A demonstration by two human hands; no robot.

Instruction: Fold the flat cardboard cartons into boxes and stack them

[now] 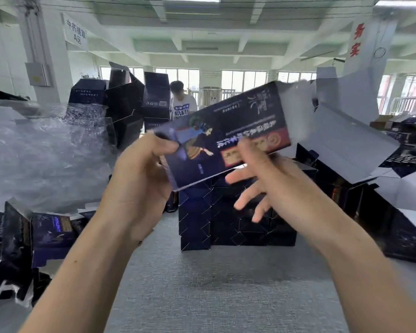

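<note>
Workshop desk (pixel 202 284), grey, carries a stack (pixel 238 219) of folded dark boxes. Above the stack a flat carton (pixel 226 138) hangs tilted, probably lifted clear so it can be popped open. The left hand (pixel 139 174) pinches its end, thumb on top. The right hand (pixel 262 179) spreads blurred fingers beneath, seemingly ready to push. Left of the stack lie more cartons (pixel 48 231).

The carton (pixel 226 138) is above the counter (pixel 214 284), between left hand (pixel 139 174) and right hand (pixel 264 181). Stacked boxes (pixel 235 219) stand behind on the counter; loose cartons (pixel 48 231) lie left.
</note>
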